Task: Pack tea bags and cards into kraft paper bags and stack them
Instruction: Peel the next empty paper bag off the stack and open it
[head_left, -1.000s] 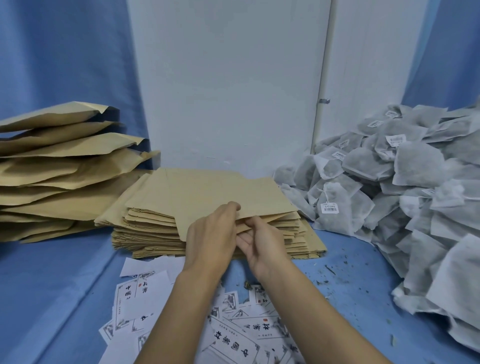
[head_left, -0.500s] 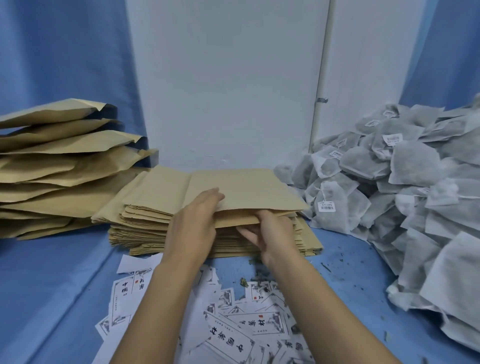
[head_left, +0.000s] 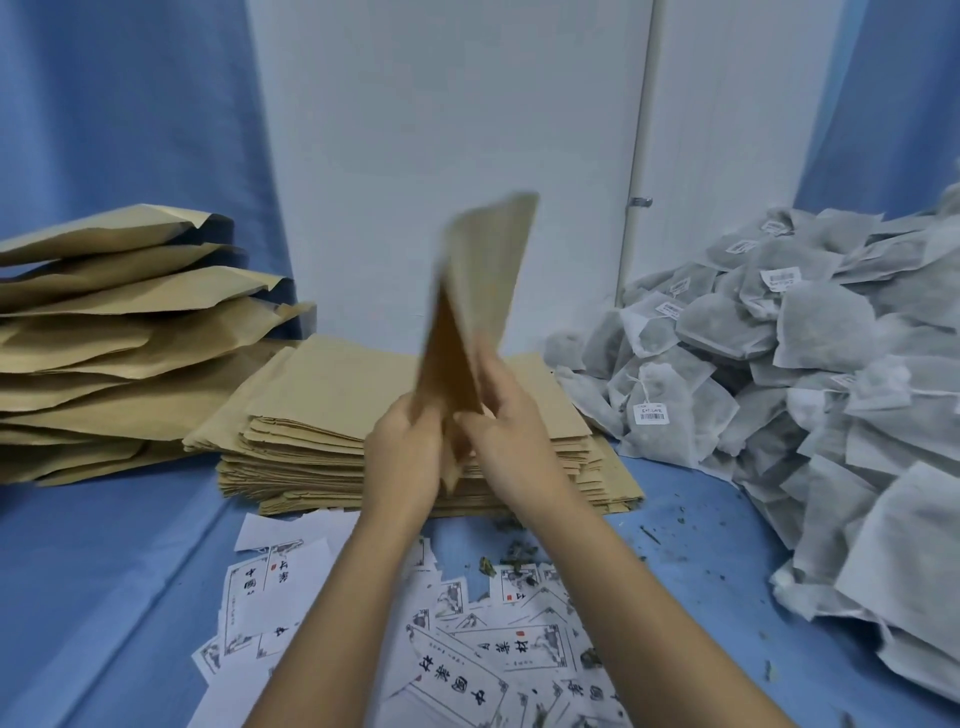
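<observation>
A single kraft paper bag (head_left: 480, 291) stands nearly upright and motion-blurred above the flat stack of empty kraft bags (head_left: 332, 410). My left hand (head_left: 405, 457) and my right hand (head_left: 506, 421) both grip its lower end, side by side. A big heap of grey tea bags (head_left: 810, 374) with white tags lies at the right. White printed cards (head_left: 467, 665) are scattered on the blue cloth in front, partly under my forearms. A pile of filled, puffy kraft bags (head_left: 104, 332) sits at the left.
Blue cloth (head_left: 104, 597) covers the work surface and hangs behind on both sides. A white wall panel (head_left: 441, 156) stands at the back. Loose tea crumbs (head_left: 670, 525) lie between the flat stack and the tea bag heap.
The top kraft bag has come off the flat stack and swung up to a near-vertical position. Both hands rose with it and moved closer together at its lower end.
</observation>
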